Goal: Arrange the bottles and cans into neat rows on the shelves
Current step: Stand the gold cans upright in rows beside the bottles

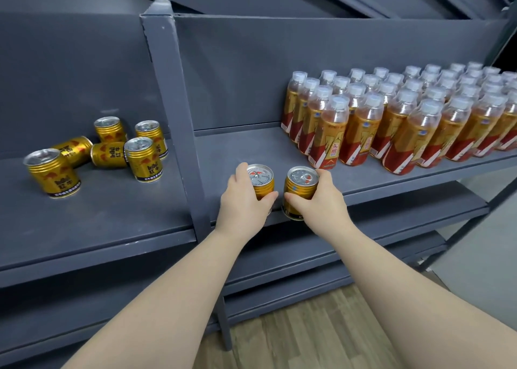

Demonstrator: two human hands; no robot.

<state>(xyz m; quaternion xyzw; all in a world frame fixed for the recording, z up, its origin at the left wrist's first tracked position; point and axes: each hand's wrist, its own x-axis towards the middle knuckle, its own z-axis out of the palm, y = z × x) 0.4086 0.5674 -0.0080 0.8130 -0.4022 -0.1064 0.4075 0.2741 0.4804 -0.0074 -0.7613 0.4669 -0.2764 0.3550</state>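
Note:
Two gold cans stand upright side by side at the front edge of the right shelf (251, 147). My left hand (243, 200) grips the left can (261, 178) round its side. The right can (300, 182) is held the same way by my right hand (319, 200). On the left shelf (112, 217) lie several more gold cans (142, 158), some upright and two on their sides. Rows of amber bottles (405, 122) with pale caps fill the right part of the right shelf.
A grey upright post (179, 116) divides the two shelves. Lower grey shelves (391, 220) run beneath, and a wooden floor (307, 326) shows below. Bare shelf lies between the held cans and the back wall.

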